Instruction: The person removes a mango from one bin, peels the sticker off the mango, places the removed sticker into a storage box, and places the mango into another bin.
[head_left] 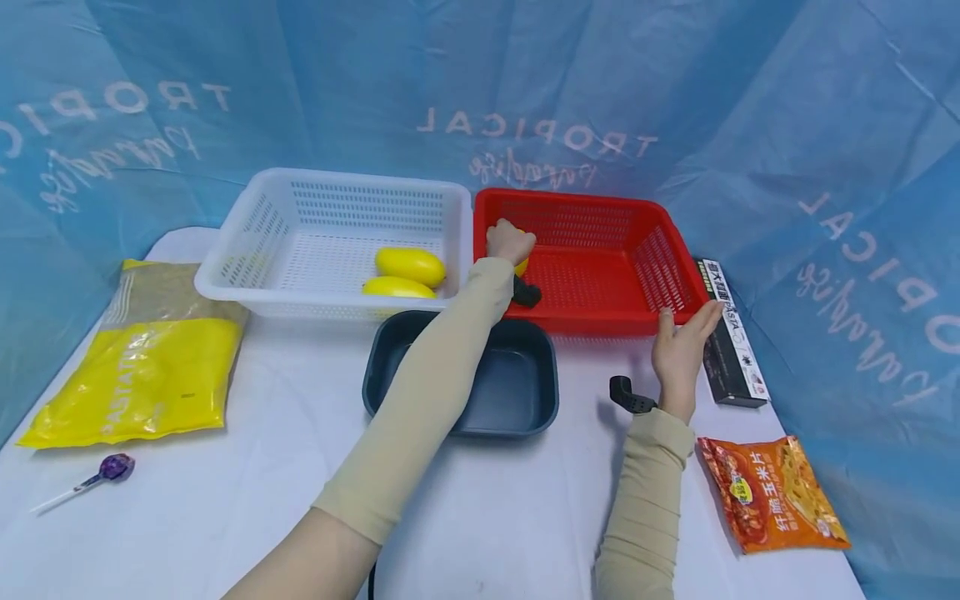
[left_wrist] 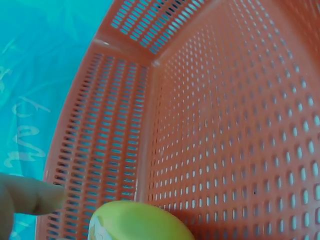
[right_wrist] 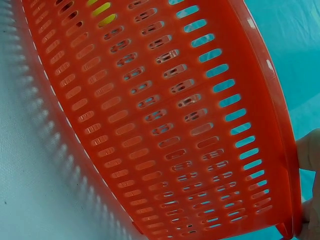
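My left hand (head_left: 510, 242) reaches into the left end of the red basket (head_left: 592, 321), its fingers curled over a smooth yellow oval fruit (head_left: 521, 267). In the left wrist view the fruit (left_wrist: 142, 222) lies low against the basket's perforated wall, with one finger (left_wrist: 37, 196) to its left and most of the hand out of frame. My right hand (head_left: 678, 354) rests at the basket's front right corner, fingers straight and thumb apart. Its fingertips (right_wrist: 309, 150) meet the rim in the right wrist view.
Two yellow oval fruits (head_left: 410, 266) lie in the white basket (head_left: 240, 294). A dark rectangular pan (head_left: 510, 392) stands before the baskets. A yellow pasta bag (head_left: 157, 375) and lollipop (head_left: 116, 467) are left; a black pasta box (head_left: 731, 350) and orange snack bag (head_left: 776, 496) are right.
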